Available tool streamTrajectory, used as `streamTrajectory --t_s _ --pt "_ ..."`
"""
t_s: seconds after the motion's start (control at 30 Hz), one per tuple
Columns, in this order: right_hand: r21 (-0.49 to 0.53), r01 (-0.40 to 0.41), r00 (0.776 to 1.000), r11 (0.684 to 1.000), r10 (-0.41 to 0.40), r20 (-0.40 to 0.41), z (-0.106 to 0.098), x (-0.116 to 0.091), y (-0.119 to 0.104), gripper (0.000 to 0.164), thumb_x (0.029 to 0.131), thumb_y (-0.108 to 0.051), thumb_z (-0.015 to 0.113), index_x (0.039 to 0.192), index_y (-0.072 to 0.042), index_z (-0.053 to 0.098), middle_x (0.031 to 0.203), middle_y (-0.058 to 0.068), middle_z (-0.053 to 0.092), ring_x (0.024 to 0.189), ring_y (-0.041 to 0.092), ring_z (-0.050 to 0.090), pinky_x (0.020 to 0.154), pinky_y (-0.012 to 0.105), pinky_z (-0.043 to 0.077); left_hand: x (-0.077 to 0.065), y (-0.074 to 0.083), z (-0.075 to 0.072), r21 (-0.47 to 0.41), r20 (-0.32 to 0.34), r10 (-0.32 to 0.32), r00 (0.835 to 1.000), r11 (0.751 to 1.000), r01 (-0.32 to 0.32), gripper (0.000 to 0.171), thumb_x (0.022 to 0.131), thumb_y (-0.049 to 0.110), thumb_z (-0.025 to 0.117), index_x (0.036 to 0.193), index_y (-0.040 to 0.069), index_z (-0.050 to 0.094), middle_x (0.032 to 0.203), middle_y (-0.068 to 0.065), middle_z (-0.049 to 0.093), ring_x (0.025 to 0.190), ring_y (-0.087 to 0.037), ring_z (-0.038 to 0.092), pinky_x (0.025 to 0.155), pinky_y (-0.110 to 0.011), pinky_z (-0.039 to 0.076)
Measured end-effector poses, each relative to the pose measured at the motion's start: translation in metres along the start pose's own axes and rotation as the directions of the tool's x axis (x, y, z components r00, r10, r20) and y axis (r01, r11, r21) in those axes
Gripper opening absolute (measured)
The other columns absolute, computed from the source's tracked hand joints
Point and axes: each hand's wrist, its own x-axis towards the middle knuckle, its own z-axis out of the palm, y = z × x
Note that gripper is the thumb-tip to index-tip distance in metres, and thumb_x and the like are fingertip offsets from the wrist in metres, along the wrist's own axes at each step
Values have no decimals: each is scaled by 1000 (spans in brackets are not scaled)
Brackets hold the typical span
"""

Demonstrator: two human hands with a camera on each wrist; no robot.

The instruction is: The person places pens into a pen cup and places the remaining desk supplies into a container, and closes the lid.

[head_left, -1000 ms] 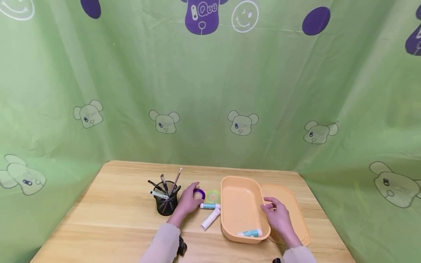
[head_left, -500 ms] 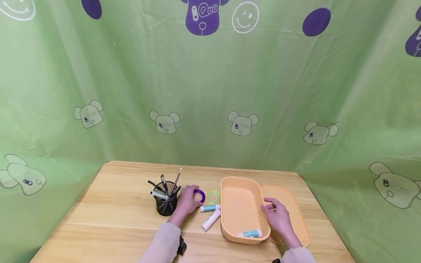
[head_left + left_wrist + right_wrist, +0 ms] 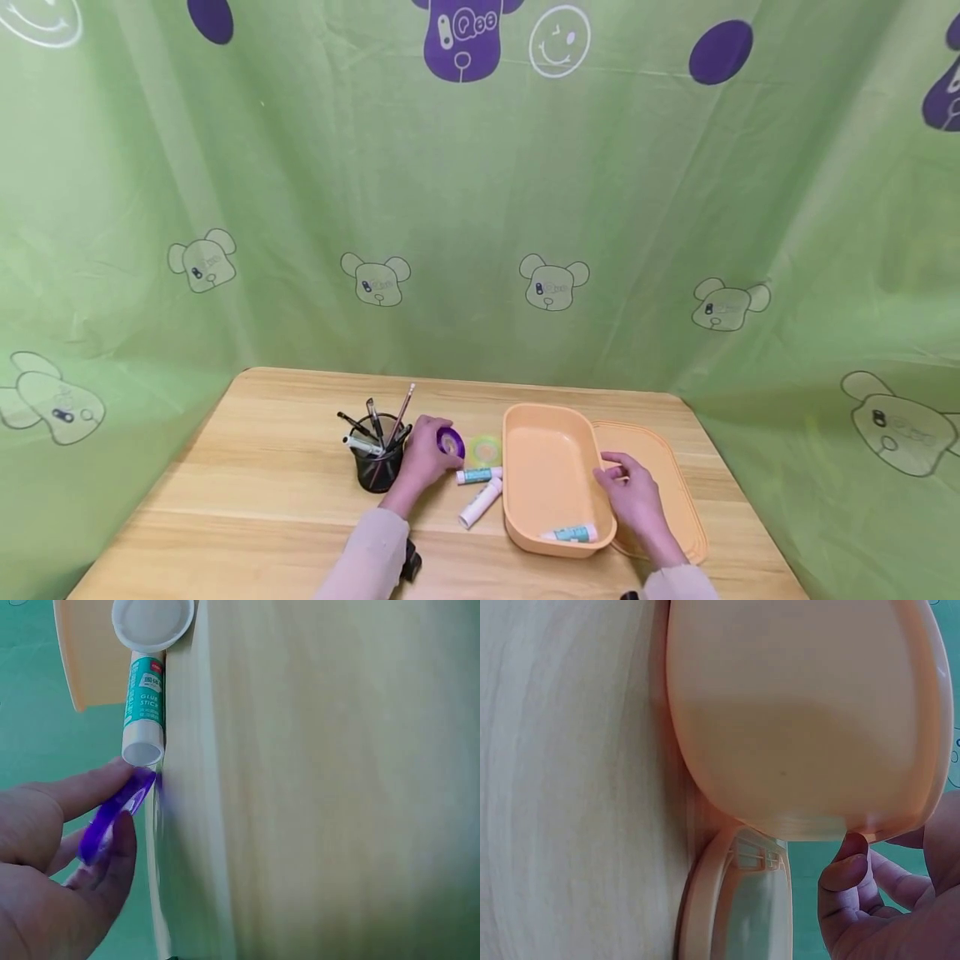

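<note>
My left hand [image 3: 424, 451] pinches a purple tape roll [image 3: 451, 443] between thumb and fingers; in the left wrist view the purple tape roll [image 3: 112, 817] is tilted on edge above the table. Right of it lies a yellow-green tape roll [image 3: 486, 451]. Just below are a glue stick with a teal label [image 3: 477, 476] and a white glue stick [image 3: 480, 503]. My right hand [image 3: 633, 496] grips the right rim of an orange plastic box [image 3: 513, 521], the thumb outside its wall in the right wrist view. Another glue stick [image 3: 573, 532] lies inside the box.
A black mesh pen cup [image 3: 379, 473] with pens, brushes and a pencil stands just left of my left hand. The orange lid [image 3: 671, 479] lies on the wooden table [image 3: 247, 483], right of the box. A green printed curtain [image 3: 465, 183] surrounds the table.
My left hand has closed on the purple tape roll and tilted it up, shifting it slightly left. My right hand has stayed at the box rim.
</note>
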Motion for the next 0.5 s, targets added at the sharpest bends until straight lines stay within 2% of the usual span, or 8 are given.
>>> streamTrajectory --t_s 0.3,0.5 --pt "8 -11 1000 1000 11 5 -1 0 0 41 101 -18 66 137 0 60 102 12 65 84 18 59 65 21 50 3 12 0 -136 -30 -73 997 988 69 75 63 6 97 132 5 67 132 -18 60 123 -41 60 111 -57 49" --pt "4 -10 1000 1000 10 2 0 0 2 40 101 -18 66 137 -1 61 101 11 65 83 17 60 66 21 50 5 22 3 -211 -80 -60 995 977 42 73 65 11 97 132 8 68 132 -17 62 125 -40 59 113 -56 48"
